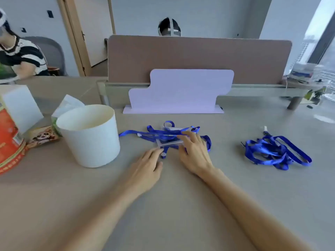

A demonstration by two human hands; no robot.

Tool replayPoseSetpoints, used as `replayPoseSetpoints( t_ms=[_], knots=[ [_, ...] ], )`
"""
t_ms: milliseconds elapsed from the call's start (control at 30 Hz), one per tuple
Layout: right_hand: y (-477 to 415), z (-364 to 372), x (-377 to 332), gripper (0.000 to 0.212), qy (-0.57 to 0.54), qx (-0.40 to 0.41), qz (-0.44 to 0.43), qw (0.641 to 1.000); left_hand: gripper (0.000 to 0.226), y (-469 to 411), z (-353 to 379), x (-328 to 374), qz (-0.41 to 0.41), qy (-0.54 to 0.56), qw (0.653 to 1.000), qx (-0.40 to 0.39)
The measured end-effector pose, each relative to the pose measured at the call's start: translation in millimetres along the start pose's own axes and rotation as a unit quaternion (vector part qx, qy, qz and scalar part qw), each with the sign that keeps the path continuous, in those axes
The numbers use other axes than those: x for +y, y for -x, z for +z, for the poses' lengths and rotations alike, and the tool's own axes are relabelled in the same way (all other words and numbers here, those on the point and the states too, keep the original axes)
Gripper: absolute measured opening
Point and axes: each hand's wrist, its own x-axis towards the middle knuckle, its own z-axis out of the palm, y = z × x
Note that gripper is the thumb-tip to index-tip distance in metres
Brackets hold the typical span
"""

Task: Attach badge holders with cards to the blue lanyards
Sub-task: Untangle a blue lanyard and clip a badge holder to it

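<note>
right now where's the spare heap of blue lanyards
In the head view, the spare lanyard heap lies on the table at the right, clear of the right hand, which rests on the central tangle.

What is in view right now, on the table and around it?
lanyard tangle: one, blue, table centre
badge holder: at least one, clear, within that tangle
lanyard heap: one, blue, table right, apart from both hands
tub: one, white, table left
box: one, red, far left edge
snack packet: one, brownish, between box and tub
stand: one, lilac, behind the tangle
divider: one, brown, table's far side
table: one, grey
left hand: flat on the table beside the tangle
right hand: fingers resting on the badge holder
</note>
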Motion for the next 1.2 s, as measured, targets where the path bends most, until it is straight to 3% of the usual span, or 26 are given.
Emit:
replayPoseSetpoints(
  t_ms=[133,367,433,600,733,833,933,1067,1200],
  knots=[
    [22.2,-9.0,3.8,0.062,0.101,-0.08,0.011,0.992,0.044,7.5,1.1,6.0,0.024,-0.089,0.996,-0.002],
    [24.4,-8.7,8.6,0.044,0.129,-0.117,0.0,0.985,0.05,-17.4,11.7,-5.6,0.041,-0.132,0.99,-0.019],
    [16.8,-5.3,14.0,0.043,0.124,-0.108,-0.003,0.986,0.051,-31.1,14.8,-7.0,0.032,-0.129,0.991,-0.024],
    [-19.2,6.0,26.5,0.035,0.118,0.016,-0.026,0.993,0.049,-68.5,21.6,-11.4,0.004,-0.104,0.994,0.041],
    [-48.0,17.8,33.4,0.027,0.111,0.006,-0.043,0.993,0.047,-96.4,27.9,-20.1,-0.002,-0.157,0.986,0.061],
    [-61.3,23.3,40.2,0.041,0.092,-0.049,-0.032,0.994,0.048,-113.8,32.7,-25.0,-0.033,-0.185,0.981,0.05],
    [-72.1,25.4,45.7,0.058,0.077,-0.109,0.032,0.991,0.048,-122.1,35.4,-26.0,-0.051,-0.201,0.976,0.062],
    [-73.7,24.7,45.5,0.063,0.097,-0.082,0.051,0.991,0.046,-118.8,35.6,-29.1,-0.061,-0.204,0.975,0.069],
    [-68.3,19.8,42.1,0.076,0.078,-0.068,0.072,0.992,0.063,-111.7,33.2,-27.7,-0.07,-0.175,0.977,0.103]
  ],
)
